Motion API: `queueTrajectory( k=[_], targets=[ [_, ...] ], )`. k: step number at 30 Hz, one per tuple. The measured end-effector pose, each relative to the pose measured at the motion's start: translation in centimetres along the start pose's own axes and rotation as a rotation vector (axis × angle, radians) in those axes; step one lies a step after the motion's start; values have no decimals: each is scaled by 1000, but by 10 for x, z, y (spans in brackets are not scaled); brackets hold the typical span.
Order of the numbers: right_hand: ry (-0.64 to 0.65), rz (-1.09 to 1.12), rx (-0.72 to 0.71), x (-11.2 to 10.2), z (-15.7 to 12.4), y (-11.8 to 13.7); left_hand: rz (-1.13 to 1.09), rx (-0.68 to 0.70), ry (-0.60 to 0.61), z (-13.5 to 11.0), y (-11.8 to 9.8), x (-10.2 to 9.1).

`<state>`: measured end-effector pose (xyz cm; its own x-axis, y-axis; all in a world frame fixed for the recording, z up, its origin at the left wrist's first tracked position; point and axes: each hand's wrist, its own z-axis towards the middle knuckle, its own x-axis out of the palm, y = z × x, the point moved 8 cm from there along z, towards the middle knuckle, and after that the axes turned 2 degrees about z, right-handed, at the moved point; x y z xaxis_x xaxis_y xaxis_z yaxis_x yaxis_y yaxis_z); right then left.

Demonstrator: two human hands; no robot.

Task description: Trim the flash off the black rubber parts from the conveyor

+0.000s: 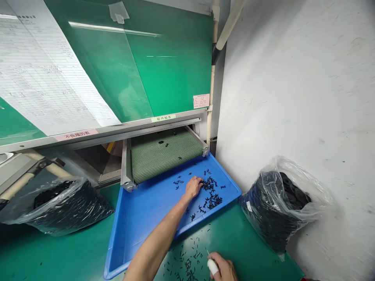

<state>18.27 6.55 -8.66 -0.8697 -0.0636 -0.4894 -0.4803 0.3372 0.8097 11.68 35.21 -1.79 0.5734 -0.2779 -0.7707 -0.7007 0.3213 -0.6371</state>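
My left hand (193, 187) reaches into a shallow blue plastic tray (146, 218), its fingertips at the edge of a loose heap of small black parts (212, 191). I cannot tell whether those fingers hold a part. Behind the tray, a green mesh conveyor belt (164, 156) carries a few more black pieces. My right hand (224, 267) sits at the bottom edge of the view, shut on a small white-handled pick (213, 267) with a thin metal tip. Just beyond it, thin black pieces (187, 261) lie scattered on the green bench top (252, 242).
A clear plastic bag of black discs (275, 207) leans against the white wall (293, 78) on the right. Another bag of black parts (67, 207) lies at the left. Above the belt are a green board (166, 66) and a printed sheet (43, 70).
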Motion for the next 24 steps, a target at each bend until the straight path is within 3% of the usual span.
queueTrajectory(
  k=[4, 9, 13, 16, 20, 24],
  targets=[
    [27, 38, 35, -2, -1, -1, -215, -46, -16, -17, -8, -8],
    [84, 178, -17, -11, 0, 14, -560, -79, -1, -87, -26, -28],
    [-19, 113, -220, -38, -9, 58, -997, -161, 15, -159, -36, -42],
    [-57, 23, -363, -54, -23, 102, -1122, -186, 9, -201, -42, -47],
    [-98, -105, -503, -62, -48, 148, -1216, -162, 35, -240, -50, -48],
    [-138, -254, -602, -57, -71, 172, -1224, -140, 17, -263, -53, -53]
  ],
)
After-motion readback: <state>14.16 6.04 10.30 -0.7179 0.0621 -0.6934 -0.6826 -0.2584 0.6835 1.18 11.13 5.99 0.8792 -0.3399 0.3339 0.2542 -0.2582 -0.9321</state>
